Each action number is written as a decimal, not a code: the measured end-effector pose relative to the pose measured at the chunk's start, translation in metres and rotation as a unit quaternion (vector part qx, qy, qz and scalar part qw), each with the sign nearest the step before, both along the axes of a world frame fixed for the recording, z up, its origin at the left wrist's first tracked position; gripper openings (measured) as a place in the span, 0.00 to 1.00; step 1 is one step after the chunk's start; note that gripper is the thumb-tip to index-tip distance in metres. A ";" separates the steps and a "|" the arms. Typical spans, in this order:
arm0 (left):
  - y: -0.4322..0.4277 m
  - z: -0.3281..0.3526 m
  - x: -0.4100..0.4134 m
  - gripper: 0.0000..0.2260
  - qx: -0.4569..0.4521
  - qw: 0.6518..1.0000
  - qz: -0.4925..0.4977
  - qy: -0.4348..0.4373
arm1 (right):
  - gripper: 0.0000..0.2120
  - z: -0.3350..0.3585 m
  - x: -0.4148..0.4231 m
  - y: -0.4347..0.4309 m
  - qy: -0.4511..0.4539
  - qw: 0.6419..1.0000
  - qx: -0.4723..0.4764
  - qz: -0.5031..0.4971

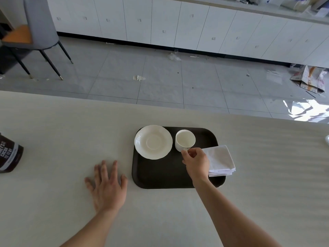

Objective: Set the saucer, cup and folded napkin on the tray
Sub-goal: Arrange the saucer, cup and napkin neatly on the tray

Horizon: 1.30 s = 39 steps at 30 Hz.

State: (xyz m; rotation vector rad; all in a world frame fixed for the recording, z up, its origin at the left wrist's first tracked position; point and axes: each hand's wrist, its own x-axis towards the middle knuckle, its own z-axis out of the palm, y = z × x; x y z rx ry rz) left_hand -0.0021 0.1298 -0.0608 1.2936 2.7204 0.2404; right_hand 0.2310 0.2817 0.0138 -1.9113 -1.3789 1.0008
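A dark brown tray [160, 175] lies on the pale table. A white scalloped saucer [153, 142] sits at its far left corner, slightly over the rim. Right of it a white cup [185, 139] stands upright on the tray. My right hand [195, 162] pinches the cup's handle at its near side. A folded white napkin [220, 160] rests on the tray's right edge, partly overhanging it, just right of my right hand. My left hand [106, 184] lies flat on the table left of the tray, fingers spread, holding nothing.
A dark cocoa container [8, 154] lies at the table's left edge. The table's far edge runs just behind the tray, with tiled floor beyond. A grey chair [35, 32] stands at the far left, white cabinets along the back wall.
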 end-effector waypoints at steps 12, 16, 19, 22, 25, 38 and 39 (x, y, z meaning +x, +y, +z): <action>-0.001 0.010 0.002 0.26 -0.018 0.999 -0.001 -0.032 | 0.04 0.014 0.044 -0.017 0.064 0.998 0.010 -0.023; 0.004 0.032 0.003 0.25 0.022 0.993 0.041 -0.106 | 0.07 0.024 0.088 -0.028 0.054 0.998 0.036 -0.019; 0.006 0.052 0.024 0.15 0.108 0.989 0.036 -0.099 | 0.09 0.031 0.123 -0.026 0.024 0.998 0.053 -0.031; 0.015 0.074 0.068 0.08 0.173 0.973 -0.040 -0.145 | 0.06 0.032 0.150 -0.016 -0.003 0.997 0.053 -0.051; 0.035 0.089 0.121 0.06 0.185 0.949 -0.112 -0.230 | 0.03 0.029 0.165 -0.002 -0.046 0.998 0.036 -0.038; 0.141 0.088 0.239 0.11 -0.043 0.913 -0.005 -0.407 | 0.12 0.004 0.172 0.030 -0.138 0.986 -0.074 0.064; 0.142 0.086 0.241 0.11 -0.037 0.907 0.019 -0.419 | 0.12 0.004 0.173 0.031 -0.139 0.985 -0.077 0.070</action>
